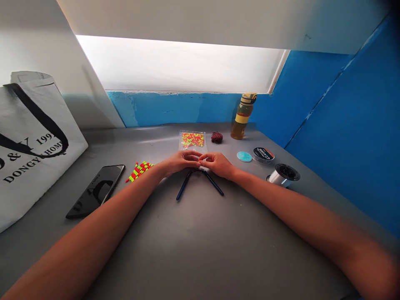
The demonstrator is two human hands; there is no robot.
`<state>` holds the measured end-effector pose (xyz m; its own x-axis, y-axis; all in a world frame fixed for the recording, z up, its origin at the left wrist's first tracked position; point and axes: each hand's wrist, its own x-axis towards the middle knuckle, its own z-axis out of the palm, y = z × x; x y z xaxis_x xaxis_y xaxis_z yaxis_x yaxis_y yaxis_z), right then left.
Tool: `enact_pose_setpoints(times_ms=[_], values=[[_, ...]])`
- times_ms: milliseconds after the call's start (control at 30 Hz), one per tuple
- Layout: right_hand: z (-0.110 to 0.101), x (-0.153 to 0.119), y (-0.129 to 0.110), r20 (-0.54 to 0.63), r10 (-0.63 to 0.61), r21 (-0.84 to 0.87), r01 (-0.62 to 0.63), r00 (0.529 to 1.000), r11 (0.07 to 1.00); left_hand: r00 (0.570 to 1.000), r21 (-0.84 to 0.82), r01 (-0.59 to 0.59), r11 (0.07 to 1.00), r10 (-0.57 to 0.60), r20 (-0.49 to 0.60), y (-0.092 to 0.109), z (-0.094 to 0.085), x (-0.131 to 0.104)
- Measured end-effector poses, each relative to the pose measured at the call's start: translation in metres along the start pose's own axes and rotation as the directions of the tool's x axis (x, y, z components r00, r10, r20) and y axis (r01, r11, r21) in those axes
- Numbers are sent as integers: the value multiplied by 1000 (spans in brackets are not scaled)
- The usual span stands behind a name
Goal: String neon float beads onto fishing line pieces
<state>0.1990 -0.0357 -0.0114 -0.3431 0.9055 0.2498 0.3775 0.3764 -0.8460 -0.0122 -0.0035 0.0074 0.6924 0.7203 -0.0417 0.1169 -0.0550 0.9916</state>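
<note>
My left hand [178, 161] and my right hand [219, 164] meet fingertip to fingertip over the middle of the table. Both are closed in a pinch, and whatever sits between the fingers is too small to make out. Just below them lies a tool with two dark blue handles [213, 183] spread apart; my hands hide its head, so its kind does not show. Behind my fingers is a clear bag of small red and yellow beads [193, 139]. To the left of my left wrist, red and yellow-green beads [139, 170] lie in rows, partly covered by the forearm.
A black phone [96, 191] and a white bag [40, 137] are on the left. Towards the back right are a dark red cord bundle [216, 137], a bottle [242, 118], a light blue disc [244, 156], a round line case [263, 154] and a spool of clear line [283, 175].
</note>
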Motion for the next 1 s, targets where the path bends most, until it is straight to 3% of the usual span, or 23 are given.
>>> enact_pose_setpoints(times_ms=[400, 1000], values=[[2, 3, 5, 38, 26, 133, -30, 999, 991, 1000, 39, 14, 999, -13, -6, -4, -1, 4], [0, 2, -2, 52, 55, 9, -55, 997, 998, 999, 74, 46, 996, -46, -5, -6, -4, 4]])
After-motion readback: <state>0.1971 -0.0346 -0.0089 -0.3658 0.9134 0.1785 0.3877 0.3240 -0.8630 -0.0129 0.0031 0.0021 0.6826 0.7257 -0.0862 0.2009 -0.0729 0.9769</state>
